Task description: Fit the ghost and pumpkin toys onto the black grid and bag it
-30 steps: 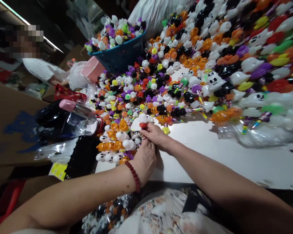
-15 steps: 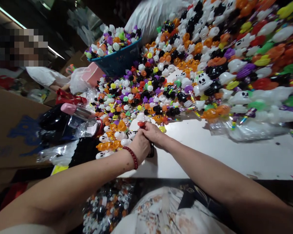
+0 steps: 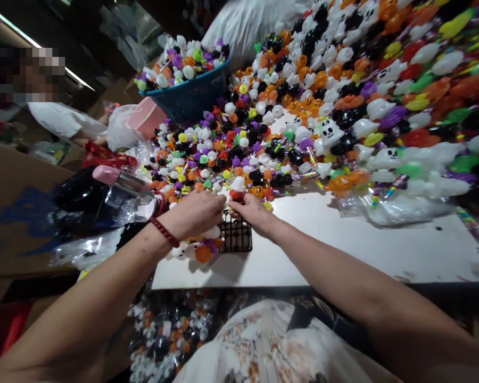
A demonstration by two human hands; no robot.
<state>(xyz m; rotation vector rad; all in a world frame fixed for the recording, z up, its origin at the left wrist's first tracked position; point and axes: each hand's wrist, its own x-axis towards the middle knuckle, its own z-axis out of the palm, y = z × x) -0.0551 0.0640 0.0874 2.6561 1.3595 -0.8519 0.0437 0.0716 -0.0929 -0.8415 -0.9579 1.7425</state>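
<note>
A small white-and-red plastic figure (image 3: pixel 237 187) stands out above the closed fingers of my right hand (image 3: pixel 254 211); its lower part is hidden there. To its left, my left hand (image 3: pixel 201 210) is closed, fingertips pressed together close to the right thumb, and what they hold is not visible. Below both hands a black grid rack (image 3: pixel 237 236) with square openings sits on the white table. Under the left hand and wrist are white ghost and orange pumpkin pieces (image 3: pixel 204 253) with some purple, partly covered by the hand.
A large heap of colourful plastic figures (image 3: pixel 259 143) covers the back and right. Behind stands a full blue basket (image 3: pixel 187 98). Clear plastic bags (image 3: pixel 399 210) lie at right. At left are a pink-tipped lipstick-shaped object (image 3: pixel 122 180) and a cardboard box (image 3: pixel 19 207). A person (image 3: pixel 66 119) is beyond.
My left hand has moved left and up, away from the right hand, uncovering the black rack. The right hand stays near the same place with the white-and-red figure.
</note>
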